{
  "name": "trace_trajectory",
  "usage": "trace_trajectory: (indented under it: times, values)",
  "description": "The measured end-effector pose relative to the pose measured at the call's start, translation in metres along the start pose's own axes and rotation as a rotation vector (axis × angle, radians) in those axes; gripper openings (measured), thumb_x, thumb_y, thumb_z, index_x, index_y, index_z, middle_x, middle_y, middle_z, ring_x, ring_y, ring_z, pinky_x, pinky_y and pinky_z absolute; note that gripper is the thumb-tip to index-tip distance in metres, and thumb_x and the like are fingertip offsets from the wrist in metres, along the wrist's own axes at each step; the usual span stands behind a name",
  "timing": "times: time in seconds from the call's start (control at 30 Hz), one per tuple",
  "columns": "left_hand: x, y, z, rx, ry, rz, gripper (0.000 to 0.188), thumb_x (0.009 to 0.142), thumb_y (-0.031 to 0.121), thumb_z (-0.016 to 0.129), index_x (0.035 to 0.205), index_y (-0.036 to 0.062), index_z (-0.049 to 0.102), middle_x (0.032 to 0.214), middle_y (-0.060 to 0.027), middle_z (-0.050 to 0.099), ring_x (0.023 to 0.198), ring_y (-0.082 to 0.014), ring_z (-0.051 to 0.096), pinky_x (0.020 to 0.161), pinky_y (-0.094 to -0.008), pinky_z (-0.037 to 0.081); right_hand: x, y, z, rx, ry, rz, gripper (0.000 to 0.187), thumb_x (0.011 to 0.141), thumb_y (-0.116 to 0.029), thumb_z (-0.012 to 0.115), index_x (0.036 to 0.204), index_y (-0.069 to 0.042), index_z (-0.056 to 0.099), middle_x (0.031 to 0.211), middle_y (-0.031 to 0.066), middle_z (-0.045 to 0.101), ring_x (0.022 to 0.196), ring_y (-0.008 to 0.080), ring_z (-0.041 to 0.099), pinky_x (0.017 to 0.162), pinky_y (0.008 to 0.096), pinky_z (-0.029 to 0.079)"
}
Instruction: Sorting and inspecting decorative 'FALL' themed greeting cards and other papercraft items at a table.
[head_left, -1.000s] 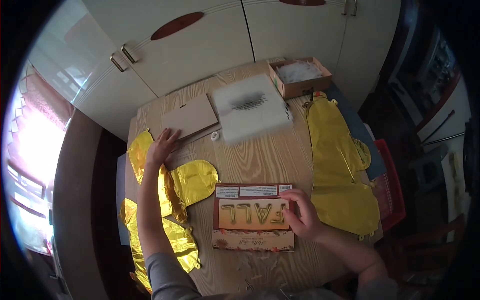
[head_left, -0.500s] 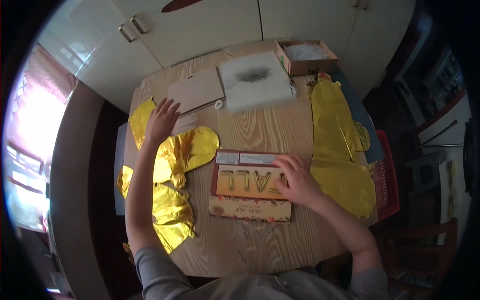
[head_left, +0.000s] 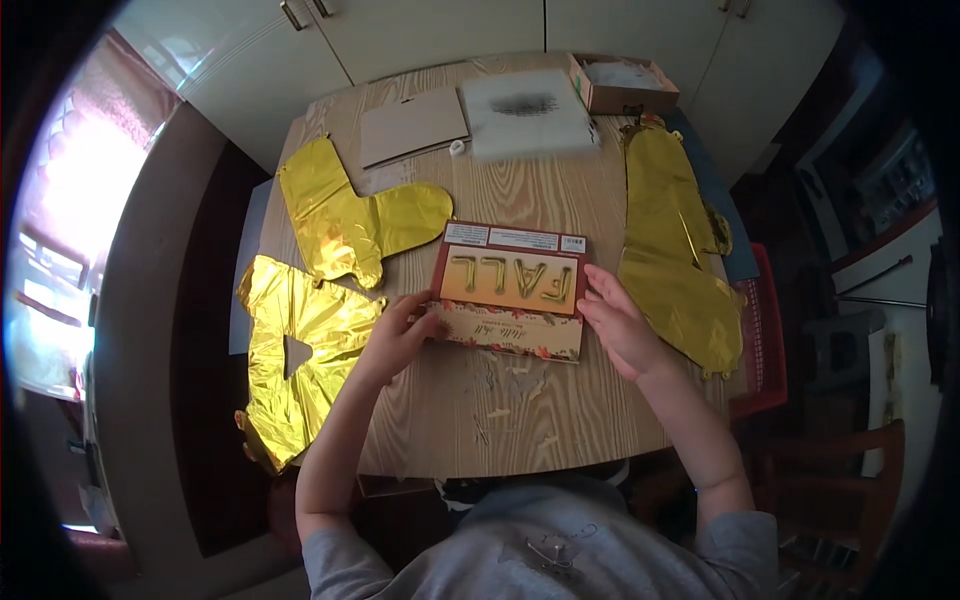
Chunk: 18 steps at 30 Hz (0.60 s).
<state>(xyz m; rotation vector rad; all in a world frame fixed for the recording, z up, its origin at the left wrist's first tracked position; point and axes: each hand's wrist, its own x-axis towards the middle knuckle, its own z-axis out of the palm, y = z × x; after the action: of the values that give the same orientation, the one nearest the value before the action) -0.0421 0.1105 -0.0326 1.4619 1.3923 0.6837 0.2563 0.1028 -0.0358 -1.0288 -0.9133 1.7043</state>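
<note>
A flat cardboard balloon package lies in front of me, with a dark red border, gold balloon letters on an orange panel and a leaf-patterned cream strip along its near side. My left hand curls its fingers at the package's lower left corner. On the opposite side, my right hand has its fingers and thumb against the right edge. To the left, a deflated gold foil balloon is spread out, angled like an L. Nearer me lies another gold foil balloon, wrinkled, with a small triangular hole.
A long gold foil balloon runs down the table's right side. At the back are a brown cardboard sheet, a white sheet with a dark smudge, a small white ring and an open box. A red basket stands beyond the right edge.
My left hand has come back from the far left balloon to the package's left side. My right hand has slid off the package's face to its right edge. The left balloons lie flatter.
</note>
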Motion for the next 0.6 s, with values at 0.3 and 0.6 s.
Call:
trace_trajectory:
  times: [0.3,0.6]
  values:
    - [-0.008,-0.003,0.008,-0.167,0.028,0.03,0.039,0.086,0.012,0.052,0.122,-0.0017,0.046,0.097,-0.0102,0.06,0.085,-0.0137,0.058,0.075,-0.0259,0.046,-0.014,-0.018,0.024,0.084,0.063,-0.088,0.047,0.084,-0.008,0.048,0.126,0.001,0.028,0.127,0.0095,0.034,0.114,0.016,0.037,0.097,0.0296,0.028]
    - [-0.015,0.013,0.008,-0.206,0.053,0.091,0.035,0.086,0.011,0.051,0.118,-0.0021,0.048,0.099,-0.0109,0.06,0.087,-0.0142,0.057,0.077,-0.0265,0.046,-0.008,-0.011,0.007,0.137,0.03,-0.046,0.043,0.085,-0.009,0.049,0.123,-0.002,0.031,0.121,0.0108,0.04,0.109,0.0179,0.041,0.095,0.0326,0.031]
